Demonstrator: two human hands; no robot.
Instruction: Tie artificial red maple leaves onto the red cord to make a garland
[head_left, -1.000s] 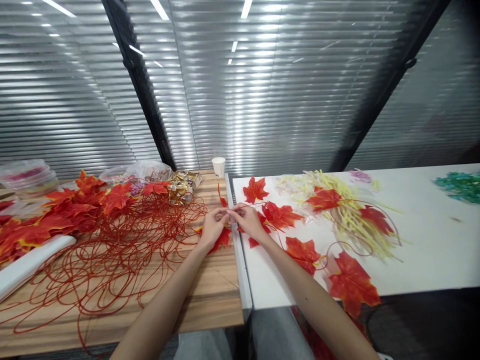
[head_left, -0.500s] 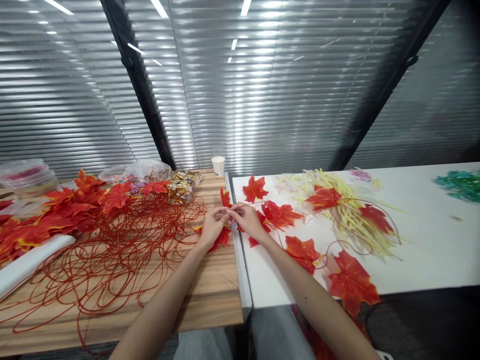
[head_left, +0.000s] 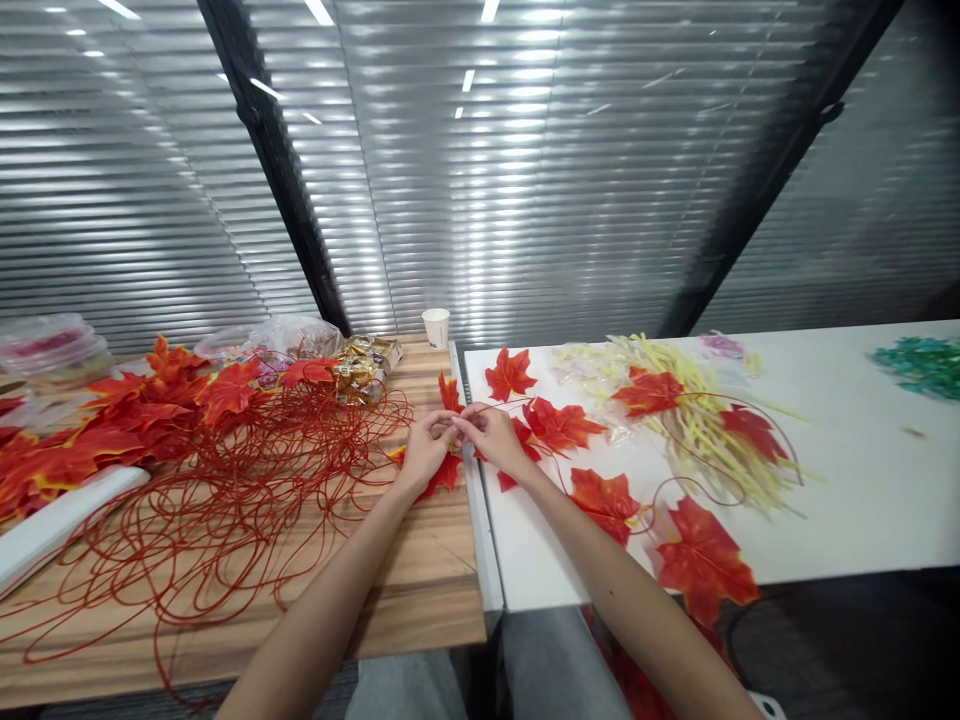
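My left hand [head_left: 427, 447] and my right hand [head_left: 489, 436] meet fingertip to fingertip over the seam between two tables. Both are closed in a pinch; what lies between the fingertips is too small to make out. Red leaves surround them: one leaf [head_left: 450, 393] stands just beyond the fingers, another [head_left: 448, 472] lies under my left hand. To the right, a leaf [head_left: 562, 425] and others are joined by thin red cord [head_left: 660, 490]. A large tangle of red cord [head_left: 247, 490] spreads over the wooden table left of my hands.
A pile of red leaves [head_left: 112, 430] and a white bar [head_left: 67, 525] lie left. Gold packets [head_left: 367, 368] and a paper cup [head_left: 436, 328] stand behind. Yellow strips [head_left: 705, 440] and green pieces [head_left: 922, 367] are on the white table [head_left: 847, 510]. One leaf [head_left: 707, 562] hangs over its front edge.
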